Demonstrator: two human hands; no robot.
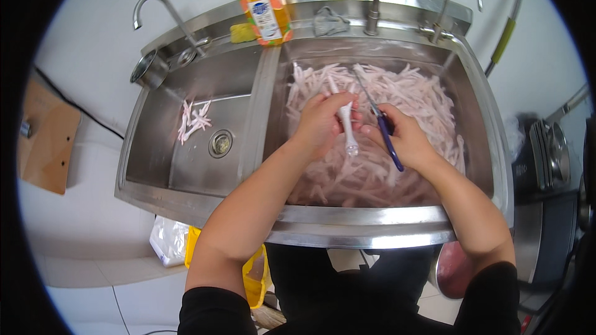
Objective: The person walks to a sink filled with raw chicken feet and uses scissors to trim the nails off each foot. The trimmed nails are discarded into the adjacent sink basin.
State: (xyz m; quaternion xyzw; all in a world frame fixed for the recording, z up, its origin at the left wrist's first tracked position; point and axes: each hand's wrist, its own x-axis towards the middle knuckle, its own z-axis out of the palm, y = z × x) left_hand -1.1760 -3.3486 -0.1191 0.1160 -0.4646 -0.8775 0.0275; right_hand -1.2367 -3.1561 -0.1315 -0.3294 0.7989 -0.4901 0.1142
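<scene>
My left hand (326, 118) grips a pale chicken foot (347, 123), its toes pointing away from me and its cut leg end towards me. Just right of it, my right hand (400, 137) holds scissors with dark blue handles (387, 137); their blades point up and left, near the foot's toes. Whether the blades are parted is hard to tell. Beneath both hands, a large heap of chicken feet (409, 88) fills much of the right basin of a stainless steel sink (354, 227). Several more chicken feet (198, 121) lie in the left basin, beside the drain (220, 143).
On the sink's back ledge stand an orange-capped detergent bottle (266, 11), a yellow sponge (243, 33) and a grey cloth (329, 22). A metal cup (150, 70) sits at the left basin's back corner. Faucets (170, 14) rise behind. Below the sink is a yellow container (256, 284).
</scene>
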